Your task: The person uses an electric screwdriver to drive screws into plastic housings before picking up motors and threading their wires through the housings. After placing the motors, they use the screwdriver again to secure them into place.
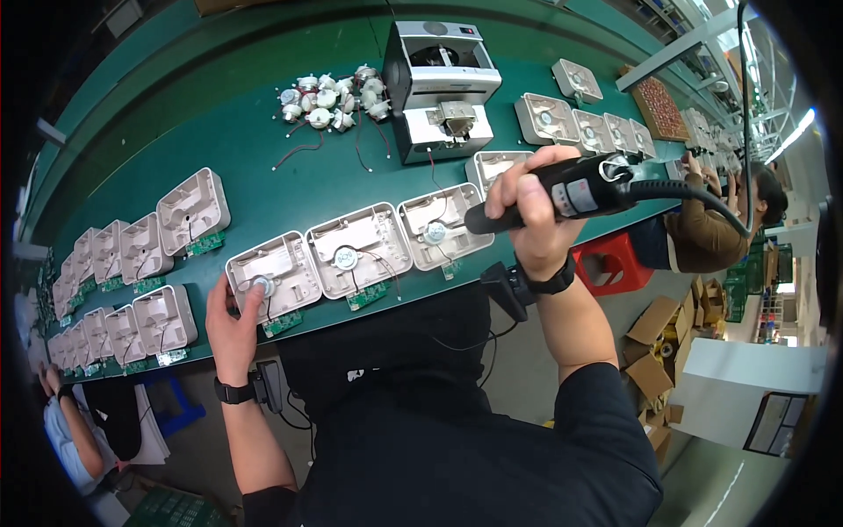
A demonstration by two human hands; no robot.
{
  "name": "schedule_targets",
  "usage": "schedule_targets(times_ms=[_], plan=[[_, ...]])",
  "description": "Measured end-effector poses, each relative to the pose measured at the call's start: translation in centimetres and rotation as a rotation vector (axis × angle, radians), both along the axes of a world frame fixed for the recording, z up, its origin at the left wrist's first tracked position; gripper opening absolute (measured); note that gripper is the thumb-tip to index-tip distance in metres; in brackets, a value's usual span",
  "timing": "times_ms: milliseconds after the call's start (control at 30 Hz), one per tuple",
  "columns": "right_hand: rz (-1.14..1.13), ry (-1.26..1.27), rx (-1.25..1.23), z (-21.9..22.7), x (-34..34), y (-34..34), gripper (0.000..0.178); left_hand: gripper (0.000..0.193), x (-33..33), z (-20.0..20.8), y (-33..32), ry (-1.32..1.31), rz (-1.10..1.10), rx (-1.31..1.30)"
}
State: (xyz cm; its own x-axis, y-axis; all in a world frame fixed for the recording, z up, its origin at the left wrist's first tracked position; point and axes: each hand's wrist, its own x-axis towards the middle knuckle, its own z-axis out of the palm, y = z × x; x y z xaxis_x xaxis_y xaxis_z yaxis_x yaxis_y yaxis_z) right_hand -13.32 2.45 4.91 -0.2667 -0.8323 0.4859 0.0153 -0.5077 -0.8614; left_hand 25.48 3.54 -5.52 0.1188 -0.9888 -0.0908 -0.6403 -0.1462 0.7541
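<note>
White housing (290, 265) lies by the tabletop (263, 198)'s near edge; likely light, stiff, best held by its walls. My left grip (232, 321) clasps one, thumb on round part (268, 284); right grip (539, 206) wraps black corded tool (581, 191).

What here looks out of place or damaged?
Nothing looks clearly spilled or damaged. The loose heap of round white parts beside the tabletop machine seems untidy: its wires trail across the green table, while the housings stand in rows.
</note>
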Motion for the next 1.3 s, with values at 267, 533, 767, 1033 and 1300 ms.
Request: schedule_targets(times_ms=[267,533,767,1033,1300], plan=[[-0.013,0.051,0.011,-2.5,0.6,0.0,0.027,0.061,-0.2,-0.3,0.2,-0.001,0.015,-0.025],[-0.009,0.155,0.003,-3.0,0.9,-1.2,0.024,0.064,-0.5,-0.3,0.0,0.042,0.053,0.008],[-0.010,0.160,-0.036,1.5,-0.5,-4.1,0.018,0.072,-2.4,-0.4,-1.0,0.066,0.061,-0.027],[-0.125,0.060,-0.200,4.6,-1.3,-10.1,0.012,0.075,-3.0,-1.0,-1.4,0.189,0.035,-0.041],[-0.133,0.154,-0.038,4.1,-1.9,-5.7,0.016,0.068,-2.6,-1.3,-1.7,0.213,0.000,-0.002]])
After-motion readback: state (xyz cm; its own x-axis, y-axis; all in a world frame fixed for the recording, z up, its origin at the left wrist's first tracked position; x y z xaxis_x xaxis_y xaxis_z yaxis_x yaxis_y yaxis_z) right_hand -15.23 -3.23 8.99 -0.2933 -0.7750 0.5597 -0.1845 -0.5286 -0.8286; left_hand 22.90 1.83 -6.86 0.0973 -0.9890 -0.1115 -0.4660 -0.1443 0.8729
